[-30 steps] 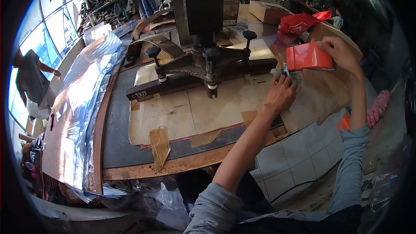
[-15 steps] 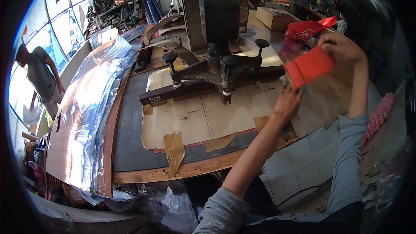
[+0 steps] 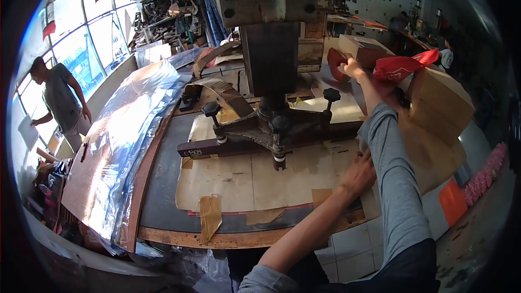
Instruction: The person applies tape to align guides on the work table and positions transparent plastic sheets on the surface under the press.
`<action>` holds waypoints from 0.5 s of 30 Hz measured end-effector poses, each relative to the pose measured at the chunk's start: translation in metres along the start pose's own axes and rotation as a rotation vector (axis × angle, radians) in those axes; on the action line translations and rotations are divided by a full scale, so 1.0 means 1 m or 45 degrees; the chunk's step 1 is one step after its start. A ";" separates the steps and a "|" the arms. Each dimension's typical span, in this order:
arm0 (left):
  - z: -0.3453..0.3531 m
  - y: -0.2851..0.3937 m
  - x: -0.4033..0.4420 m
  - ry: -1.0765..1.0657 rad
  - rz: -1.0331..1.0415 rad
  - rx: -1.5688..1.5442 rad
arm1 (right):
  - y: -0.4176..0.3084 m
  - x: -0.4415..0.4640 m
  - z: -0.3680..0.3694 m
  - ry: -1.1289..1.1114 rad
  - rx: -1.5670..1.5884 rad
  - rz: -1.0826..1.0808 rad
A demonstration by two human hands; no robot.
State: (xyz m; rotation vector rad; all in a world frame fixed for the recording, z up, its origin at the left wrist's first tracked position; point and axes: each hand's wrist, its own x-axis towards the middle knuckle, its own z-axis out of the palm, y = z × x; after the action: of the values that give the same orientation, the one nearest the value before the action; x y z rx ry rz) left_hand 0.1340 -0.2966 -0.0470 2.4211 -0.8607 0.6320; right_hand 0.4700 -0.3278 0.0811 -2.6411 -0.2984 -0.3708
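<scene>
Pinched between finger and thumb, right hand [image 3: 354,69] has the red piece [image 3: 336,64] by its edge!
It's up beyond the dark bar [image 3: 233,144], just left of the cardboard box [image 3: 362,50]; left hand [image 3: 358,176], bent-fingered, sits near the bar's right end, and whether it grips anything, I cannot tell.

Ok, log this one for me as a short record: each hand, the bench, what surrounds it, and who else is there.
Left hand: on the pale, flat sheet, near the right end of the long, dark bar
Right hand: reaching across the bench, at the edge of a red, curved piece; grip unclear
Bench: dark surface with a brown wooden front edge; bar lies across the sheet
Right side: crumpled red bag beside a brown cardboard box
Others: grey-shirted person near the windows
</scene>
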 end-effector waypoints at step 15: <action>-0.019 0.009 0.007 0.243 -0.078 0.089 | 0.047 -0.250 -0.144 -0.489 0.086 -0.588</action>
State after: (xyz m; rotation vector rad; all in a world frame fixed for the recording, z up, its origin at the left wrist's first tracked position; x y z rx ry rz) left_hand 0.1282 -0.2948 -0.0254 2.3910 -0.6947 0.8670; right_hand 0.2178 -0.4726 0.1095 -2.5422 -1.0320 0.0136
